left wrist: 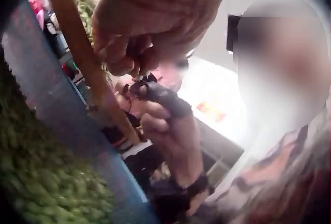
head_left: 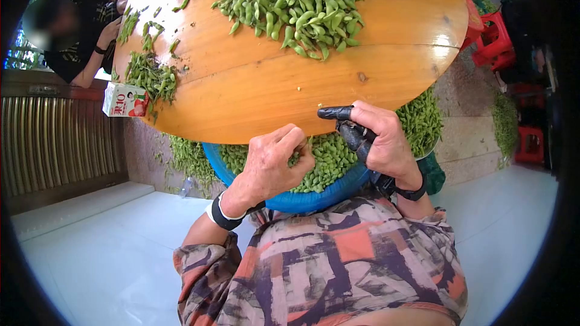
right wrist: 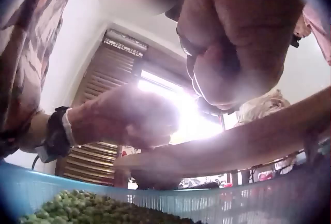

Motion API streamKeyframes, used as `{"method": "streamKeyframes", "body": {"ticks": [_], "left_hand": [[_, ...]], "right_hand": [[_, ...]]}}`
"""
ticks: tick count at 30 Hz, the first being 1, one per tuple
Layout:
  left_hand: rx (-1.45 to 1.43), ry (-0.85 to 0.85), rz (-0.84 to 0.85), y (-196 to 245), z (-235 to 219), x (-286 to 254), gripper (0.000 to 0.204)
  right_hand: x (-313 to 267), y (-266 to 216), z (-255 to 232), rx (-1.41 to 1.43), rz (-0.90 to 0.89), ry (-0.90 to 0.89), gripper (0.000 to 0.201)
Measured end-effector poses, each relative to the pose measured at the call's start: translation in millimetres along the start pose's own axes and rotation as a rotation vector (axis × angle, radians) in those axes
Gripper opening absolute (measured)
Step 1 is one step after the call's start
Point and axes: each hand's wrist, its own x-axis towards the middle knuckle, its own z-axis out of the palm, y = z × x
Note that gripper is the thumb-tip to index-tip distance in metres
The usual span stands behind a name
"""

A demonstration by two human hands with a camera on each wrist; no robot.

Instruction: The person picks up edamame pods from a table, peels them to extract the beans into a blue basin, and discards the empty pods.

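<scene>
My left hand (head_left: 275, 163) is over the blue basket (head_left: 302, 204), its fingers curled in and a bit of green soybean pod (head_left: 294, 159) showing within them. Shelled green beans (head_left: 331, 160) fill the basket below. To its right is my right hand (head_left: 380, 139), with black wrapping on the forefinger and thumb; these two stretch apart toward the table edge with nothing visible between them. Both hands show close together in the left wrist view, the left hand (left wrist: 155, 22) nearer the camera. From the right wrist, the left hand (right wrist: 126, 115) looks like a loose fist.
A big heap of soybean pods (head_left: 302, 0) covers the far part of the wooden table (head_left: 241, 90). A drink carton (head_left: 125, 100) stands at its left edge by smaller pod piles. More pods (head_left: 420, 122) lie beyond my right hand. Another person (head_left: 75, 36) sits far left; red stools (head_left: 495, 42) stand right.
</scene>
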Motion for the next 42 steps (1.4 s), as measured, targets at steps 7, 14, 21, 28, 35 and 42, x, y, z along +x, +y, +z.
{"method": "streamKeyframes", "body": {"ticks": [7, 14, 21, 28, 35, 42], "left_hand": [[-0.236, -0.036, -0.232, -1.3, 4.2, 0.2, 0.003], [0.154, -0.031, 0.107, -25.1, -34.3, 69.1, 0.021], [0.353, -0.050, 0.172, -59.7, -40.3, 115.2, 0.025], [0.329, -0.033, 0.182, -60.1, -39.0, 117.0, 0.026], [-0.254, -0.049, -0.255, -25.8, -26.7, 88.2, 0.010], [-0.762, -0.046, -0.478, -1.1, 0.3, 56.0, 0.012]], "right_hand": [[2.2, -5.8, 25.5, 0.172, 0.026, 0.026, 0.039], [-8.7, 3.1, -16.9, 0.341, 0.201, 0.486, 0.035], [-72.9, 61.3, -104.2, -0.334, 0.381, 0.782, 0.027], [-72.5, 56.8, -113.6, -0.917, 0.327, 0.780, 0.033], [-14.7, 6.5, -40.1, 0.312, 0.314, 0.450, 0.025], [11.7, -13.2, 6.4, 0.669, 0.329, 0.130, 0.040]]}}
